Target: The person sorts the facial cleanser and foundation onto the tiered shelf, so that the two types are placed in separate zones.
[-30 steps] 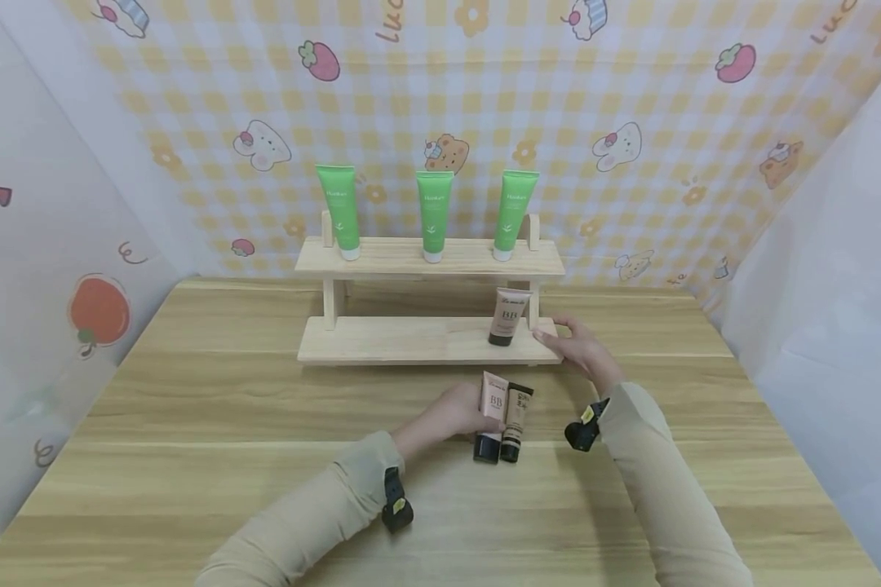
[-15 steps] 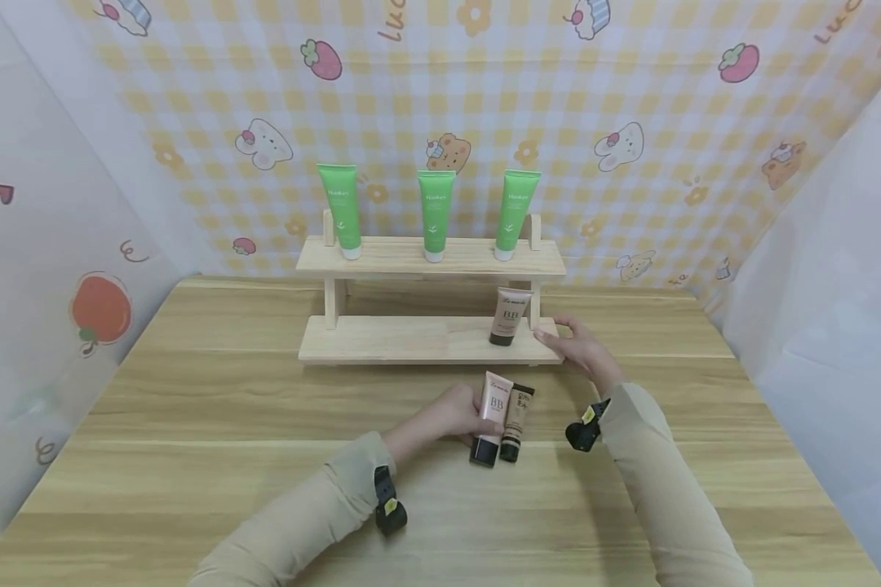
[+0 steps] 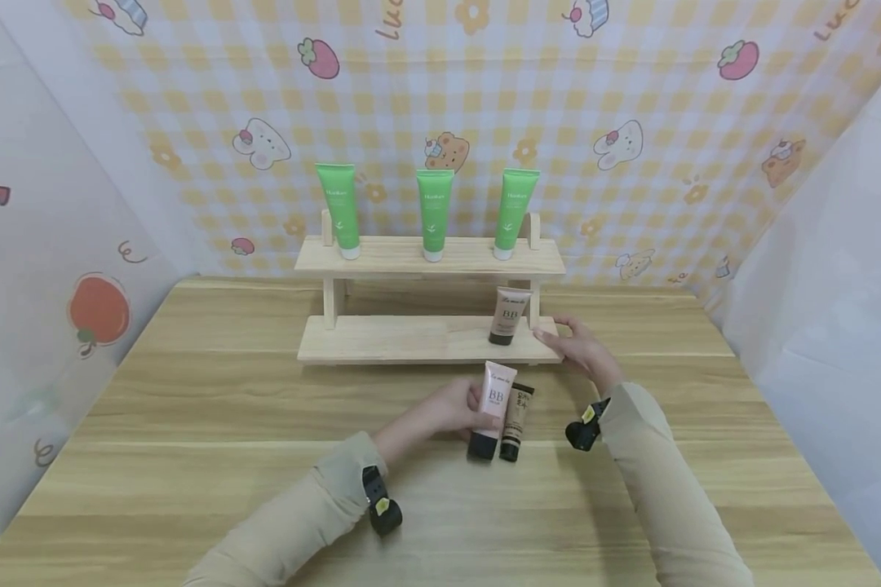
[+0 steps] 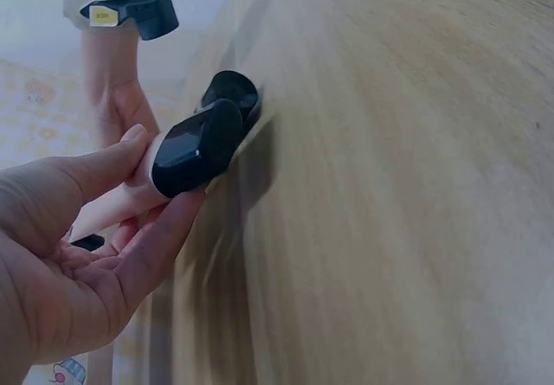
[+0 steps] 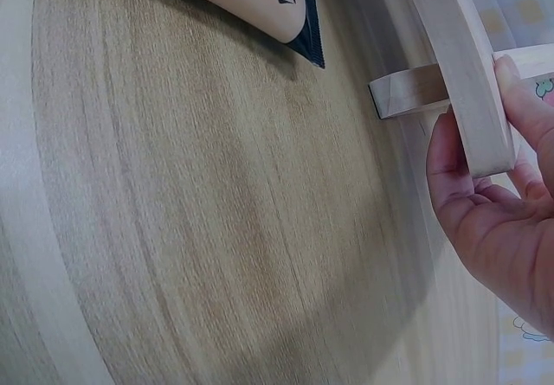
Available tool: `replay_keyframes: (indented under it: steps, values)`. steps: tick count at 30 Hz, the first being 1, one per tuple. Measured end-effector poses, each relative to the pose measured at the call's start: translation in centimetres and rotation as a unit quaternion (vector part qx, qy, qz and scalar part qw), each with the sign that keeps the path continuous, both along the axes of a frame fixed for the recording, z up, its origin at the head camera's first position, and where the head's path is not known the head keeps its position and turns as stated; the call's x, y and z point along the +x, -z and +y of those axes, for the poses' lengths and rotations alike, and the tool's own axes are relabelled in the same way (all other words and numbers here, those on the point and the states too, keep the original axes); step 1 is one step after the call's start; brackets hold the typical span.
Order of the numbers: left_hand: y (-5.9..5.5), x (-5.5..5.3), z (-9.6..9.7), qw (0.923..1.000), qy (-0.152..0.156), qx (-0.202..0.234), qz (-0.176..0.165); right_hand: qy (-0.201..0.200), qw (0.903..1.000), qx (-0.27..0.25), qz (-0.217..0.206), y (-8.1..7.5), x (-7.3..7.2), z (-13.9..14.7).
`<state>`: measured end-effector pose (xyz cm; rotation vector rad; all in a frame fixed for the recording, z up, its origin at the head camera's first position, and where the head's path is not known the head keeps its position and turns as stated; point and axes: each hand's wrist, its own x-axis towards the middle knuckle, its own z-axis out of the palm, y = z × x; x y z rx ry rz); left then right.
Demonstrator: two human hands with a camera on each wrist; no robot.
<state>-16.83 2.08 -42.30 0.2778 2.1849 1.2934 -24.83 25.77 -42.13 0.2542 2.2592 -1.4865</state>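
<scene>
A pink BB cream tube (image 3: 497, 390) with a black cap is pinched between the thumb and fingers of my left hand (image 3: 449, 408). It tilts slightly, cap toward me; the left wrist view shows the cap (image 4: 186, 150) above the tabletop. Right beside it lies a tan tube (image 3: 517, 414) with black ends. My right hand (image 3: 584, 349) grips the right end of the wooden shelf's lower board (image 3: 389, 341), its thumb on top and fingers underneath in the right wrist view. Near that thumb, another BB cream tube (image 3: 509, 316) stands cap-down on the lower board.
Three green tubes stand on the upper board (image 3: 396, 259): a left one (image 3: 341, 210), a middle one (image 3: 435, 214) and a right one (image 3: 515, 212). Behind the shelf hangs a checked cloth (image 3: 382, 106). The wooden tabletop (image 3: 213, 424) spreads around the shelf.
My left hand has taken the pink BB cream tube slightly up toward the shelf, turning it a little. The right hand keeps its place on the shelf.
</scene>
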Motion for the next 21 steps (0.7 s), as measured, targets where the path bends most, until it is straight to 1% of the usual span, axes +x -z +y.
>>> replay_keyframes:
  steps: [6, 13, 18, 21]
  values:
    - [-0.6, -0.4, -0.7, 0.9995, -0.011, -0.021, 0.022, 0.0, 1.0, 0.003, 0.001, 0.1, -0.1, 0.1]
    - [-1.1, -0.8, -1.6, 0.9984, -0.02, -0.03, 0.043, 0.0, 0.9999, 0.013, -0.001, 0.0, -0.1, 0.1]
    - [-1.4, -1.1, -2.0, 0.9982, -0.031, -0.029, 0.043, -0.001, 0.9999, 0.011, -0.004, -0.1, 0.0, 0.0]
    - [-1.9, -1.2, -2.3, 0.9977, -0.038, -0.029, 0.047, -0.002, 0.9999, 0.012, -0.004, -0.3, 0.0, 0.0]
